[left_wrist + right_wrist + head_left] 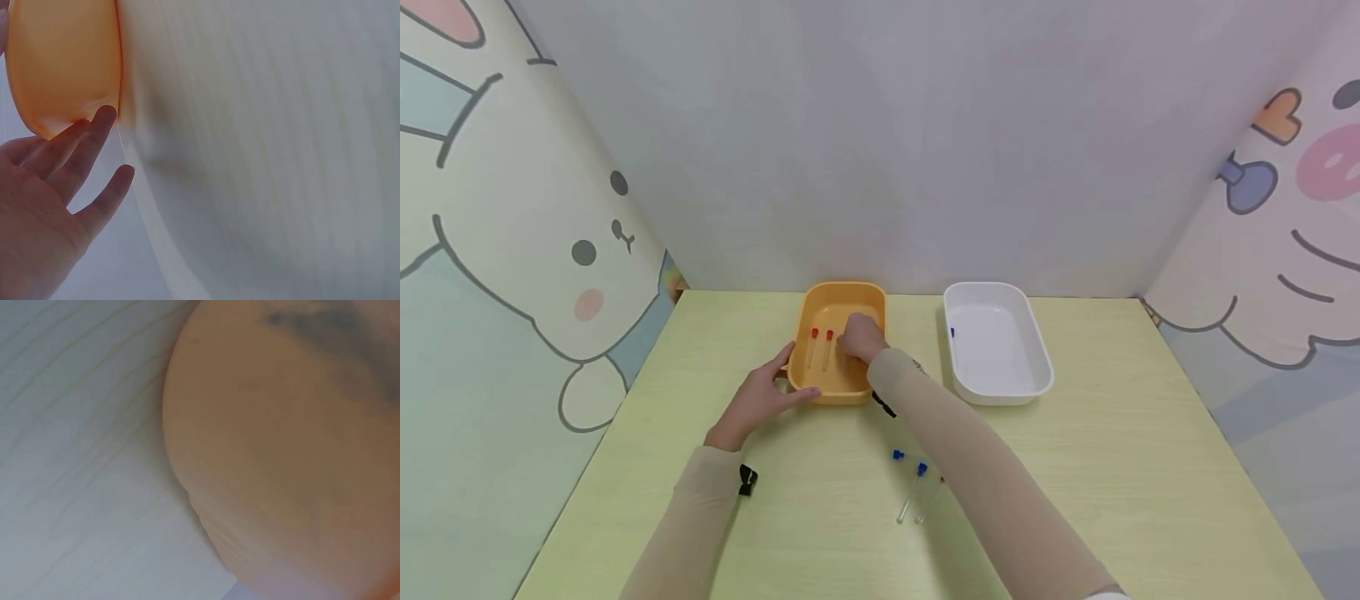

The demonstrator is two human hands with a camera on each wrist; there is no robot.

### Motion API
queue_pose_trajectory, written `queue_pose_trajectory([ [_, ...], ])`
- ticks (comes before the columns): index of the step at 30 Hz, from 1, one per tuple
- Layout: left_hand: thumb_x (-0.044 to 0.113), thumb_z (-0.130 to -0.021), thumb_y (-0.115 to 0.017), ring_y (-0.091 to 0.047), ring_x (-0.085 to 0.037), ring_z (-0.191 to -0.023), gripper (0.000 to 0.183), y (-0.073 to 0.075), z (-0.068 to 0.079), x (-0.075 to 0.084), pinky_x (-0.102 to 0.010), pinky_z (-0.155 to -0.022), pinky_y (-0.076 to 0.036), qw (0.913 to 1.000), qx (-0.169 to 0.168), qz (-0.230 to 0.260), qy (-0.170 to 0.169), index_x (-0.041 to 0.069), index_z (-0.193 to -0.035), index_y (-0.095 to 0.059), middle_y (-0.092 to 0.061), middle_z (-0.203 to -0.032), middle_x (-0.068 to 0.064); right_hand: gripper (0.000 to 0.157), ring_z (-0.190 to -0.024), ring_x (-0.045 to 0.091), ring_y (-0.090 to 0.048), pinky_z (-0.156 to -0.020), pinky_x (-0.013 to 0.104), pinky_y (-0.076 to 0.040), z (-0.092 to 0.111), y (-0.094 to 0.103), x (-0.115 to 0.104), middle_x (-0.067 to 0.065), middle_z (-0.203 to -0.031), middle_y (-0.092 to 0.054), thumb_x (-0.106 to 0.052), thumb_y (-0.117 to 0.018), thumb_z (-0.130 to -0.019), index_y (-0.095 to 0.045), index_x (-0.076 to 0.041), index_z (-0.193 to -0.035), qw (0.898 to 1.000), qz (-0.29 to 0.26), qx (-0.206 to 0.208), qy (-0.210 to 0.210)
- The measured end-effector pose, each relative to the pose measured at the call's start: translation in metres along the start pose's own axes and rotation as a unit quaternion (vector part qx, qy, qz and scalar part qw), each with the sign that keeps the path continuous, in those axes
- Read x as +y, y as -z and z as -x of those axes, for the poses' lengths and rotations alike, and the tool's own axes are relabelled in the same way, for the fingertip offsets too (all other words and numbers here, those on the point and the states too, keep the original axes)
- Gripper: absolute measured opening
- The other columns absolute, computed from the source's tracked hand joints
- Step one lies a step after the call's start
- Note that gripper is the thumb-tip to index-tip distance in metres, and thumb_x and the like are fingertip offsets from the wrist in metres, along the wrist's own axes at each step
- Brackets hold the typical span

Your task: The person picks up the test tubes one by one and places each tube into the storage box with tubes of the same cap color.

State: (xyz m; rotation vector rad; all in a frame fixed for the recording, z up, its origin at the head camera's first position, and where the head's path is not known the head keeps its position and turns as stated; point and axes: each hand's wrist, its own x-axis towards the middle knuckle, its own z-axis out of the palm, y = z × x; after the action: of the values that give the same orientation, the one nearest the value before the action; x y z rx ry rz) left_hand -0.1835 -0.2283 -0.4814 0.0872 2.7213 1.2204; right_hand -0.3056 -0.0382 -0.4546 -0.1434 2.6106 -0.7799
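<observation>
My left hand is at the near left corner of the orange tray, thumb on the front rim and fingers along the left side. In the left wrist view its fingers lie fairly straight against the tray wall. Inside the tray, toward its right side, is my right hand, knuckles up and fingers bent downward. Whatever is under those fingers is hidden, and I cannot tell whether they grip something. Two small clear tubes with red caps, a left tube and a right tube, lie side by side left of that hand.
A white tray stands to the right, with a blue cap at its left wall. On the pale wooden table lie a blue-capped tube, another blue cap and a red-capped tube, partly behind the right sleeve.
</observation>
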Motion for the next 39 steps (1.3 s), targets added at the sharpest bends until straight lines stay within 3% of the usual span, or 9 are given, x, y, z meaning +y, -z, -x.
queue_pose_trajectory([
  [9, 0.069, -0.077, -0.079, -0.056, -0.031, -0.132, 0.118, 0.001, 0.000, -0.001, -0.053, -0.107, -0.050, 1.0000, -0.003, 0.001, -0.004, 0.022, -0.167, -0.018, -0.049, -0.158, -0.011, 0.021, -0.050, 0.012, -0.045, -0.048, 0.023, -0.038, 0.008, 0.012, -0.007, 0.000, -0.060, -0.043, -0.021, -0.065, -0.102, -0.064, -0.004, -0.090, 1.000, 0.011, -0.010, 0.005],
  [17, 0.066, -0.079, -0.079, -0.055, -0.032, -0.132, 0.117, 0.001, 0.001, 0.001, -0.049, -0.102, -0.054, 0.9999, -0.008, -0.003, 0.007, 0.022, -0.167, -0.016, -0.045, -0.161, -0.011, 0.029, -0.047, 0.011, -0.042, -0.047, 0.022, -0.036, 0.017, 0.032, -0.011, -0.001, -0.057, -0.046, -0.026, -0.065, -0.102, -0.072, -0.001, -0.091, 0.999, 0.031, -0.022, 0.021],
  [20, 0.066, -0.079, -0.079, -0.055, -0.032, -0.133, 0.117, 0.001, 0.000, 0.001, -0.050, -0.103, -0.054, 0.9999, -0.010, -0.005, 0.013, 0.022, -0.167, -0.016, -0.043, -0.163, -0.011, 0.031, -0.050, 0.011, -0.046, -0.053, 0.023, -0.039, 0.025, 0.041, -0.009, -0.001, -0.057, -0.050, -0.028, -0.065, -0.102, -0.074, 0.002, -0.106, 0.998, 0.038, -0.019, 0.046],
  [24, 0.065, -0.080, -0.079, -0.054, -0.032, -0.133, 0.116, 0.000, 0.000, -0.001, -0.050, -0.104, -0.054, 0.9997, -0.010, -0.007, 0.019, 0.023, -0.167, -0.015, -0.043, -0.163, -0.011, 0.046, -0.069, 0.018, -0.067, -0.071, 0.026, -0.053, 0.037, 0.051, -0.004, 0.005, -0.076, -0.067, -0.027, -0.067, -0.101, -0.062, 0.004, -0.134, 0.996, 0.022, -0.012, 0.087],
  [26, 0.064, -0.081, -0.079, -0.054, -0.032, -0.133, 0.115, 0.000, 0.000, -0.001, -0.050, -0.104, -0.053, 0.9997, -0.012, -0.004, 0.021, 0.023, -0.167, -0.015, -0.044, -0.162, -0.011, 0.051, -0.082, 0.024, -0.073, -0.079, 0.030, -0.058, 0.044, 0.057, -0.001, 0.011, -0.091, -0.073, -0.027, -0.067, -0.101, -0.057, 0.004, -0.140, 0.994, 0.019, -0.010, 0.106],
  [29, 0.061, -0.082, -0.079, -0.055, -0.032, -0.132, 0.113, 0.000, 0.000, -0.002, -0.050, -0.103, -0.053, 0.9997, -0.012, -0.004, 0.022, 0.023, -0.167, -0.015, -0.045, -0.161, -0.012, 0.052, -0.091, 0.028, -0.075, -0.081, 0.034, -0.061, 0.054, 0.064, 0.003, 0.016, -0.108, -0.074, -0.027, -0.069, -0.099, -0.057, 0.004, -0.140, 0.993, 0.008, -0.006, 0.121],
  [33, 0.059, -0.083, -0.079, -0.056, -0.033, -0.132, 0.111, 0.000, 0.001, -0.001, -0.050, -0.103, -0.052, 0.9998, -0.008, -0.007, 0.017, 0.023, -0.167, -0.016, -0.046, -0.160, -0.013, 0.050, -0.093, 0.025, -0.074, -0.081, 0.031, -0.061, 0.069, 0.074, 0.007, 0.014, -0.119, -0.071, -0.029, -0.070, -0.099, -0.059, 0.000, -0.138, 0.992, 0.011, 0.001, 0.126],
  [39, 0.064, -0.082, -0.078, -0.056, -0.034, -0.131, 0.113, -0.001, -0.001, -0.004, -0.051, -0.102, -0.051, 0.9999, -0.004, -0.012, 0.005, 0.023, -0.167, -0.016, -0.048, -0.159, -0.014, 0.047, -0.095, 0.026, -0.073, -0.079, 0.030, -0.061, 0.091, 0.090, 0.013, 0.014, -0.117, -0.071, -0.027, -0.071, -0.098, -0.060, -0.002, -0.137, 0.990, -0.002, -0.003, 0.139],
])
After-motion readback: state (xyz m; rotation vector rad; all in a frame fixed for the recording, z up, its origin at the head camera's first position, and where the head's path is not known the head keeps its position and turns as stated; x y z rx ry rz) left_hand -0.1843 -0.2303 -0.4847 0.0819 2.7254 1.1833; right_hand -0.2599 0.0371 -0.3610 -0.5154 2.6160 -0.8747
